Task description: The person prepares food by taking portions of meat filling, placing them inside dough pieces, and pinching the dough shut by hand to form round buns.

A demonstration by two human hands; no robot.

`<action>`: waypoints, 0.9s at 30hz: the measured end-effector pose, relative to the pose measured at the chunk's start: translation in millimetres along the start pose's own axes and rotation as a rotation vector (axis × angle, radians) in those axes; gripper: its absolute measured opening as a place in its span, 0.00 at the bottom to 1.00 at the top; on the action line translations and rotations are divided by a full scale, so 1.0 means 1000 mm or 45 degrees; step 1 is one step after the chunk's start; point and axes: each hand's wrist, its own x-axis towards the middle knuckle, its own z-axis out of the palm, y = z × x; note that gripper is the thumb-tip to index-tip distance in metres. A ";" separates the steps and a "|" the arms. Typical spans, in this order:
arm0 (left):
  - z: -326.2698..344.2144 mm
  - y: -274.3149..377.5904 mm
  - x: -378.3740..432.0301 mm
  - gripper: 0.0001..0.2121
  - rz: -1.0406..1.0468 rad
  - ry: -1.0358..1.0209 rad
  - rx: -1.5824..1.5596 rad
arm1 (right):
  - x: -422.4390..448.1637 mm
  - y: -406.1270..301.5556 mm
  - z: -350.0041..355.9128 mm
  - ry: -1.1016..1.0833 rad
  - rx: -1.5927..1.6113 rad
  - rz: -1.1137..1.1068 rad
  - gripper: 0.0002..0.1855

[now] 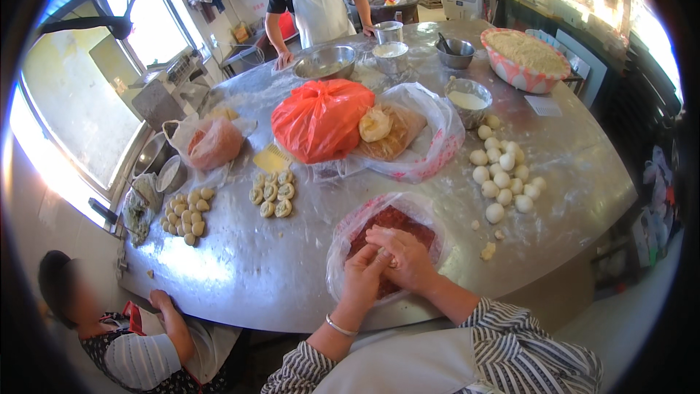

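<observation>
My left hand [363, 273] and my right hand [407, 260] meet over an open plastic bag [334, 251] of dark red filling [391, 219]. Between their fingers is a small piece of pale dough [393, 262], mostly hidden by the hands. White dough balls [501, 179] lie in a loose pile to the right. Left of the bag sit several rolled pieces with green in them [270, 192]. Farther left is a group of small tan dough balls [186, 214]. Dough crumbs [488, 251] lie near the white balls.
Beyond the filling stand a tied red bag [322, 120], an open plastic bag [437, 148] and a metal bowl of white contents [467, 101]. A patterned basin [525, 63] is at the back right. One person [322, 5] stands across the steel table [229, 273]; another [142, 339] is at left.
</observation>
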 end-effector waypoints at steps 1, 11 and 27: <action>0.002 0.002 0.000 0.08 0.000 -0.003 0.002 | 0.001 0.000 0.001 0.003 -0.001 0.001 0.25; 0.009 -0.004 -0.007 0.15 -0.106 0.028 -0.192 | -0.009 0.006 0.009 0.061 0.079 0.266 0.14; 0.000 0.004 -0.004 0.12 -0.240 -0.009 -0.124 | -0.003 0.001 -0.011 -0.185 0.035 0.134 0.30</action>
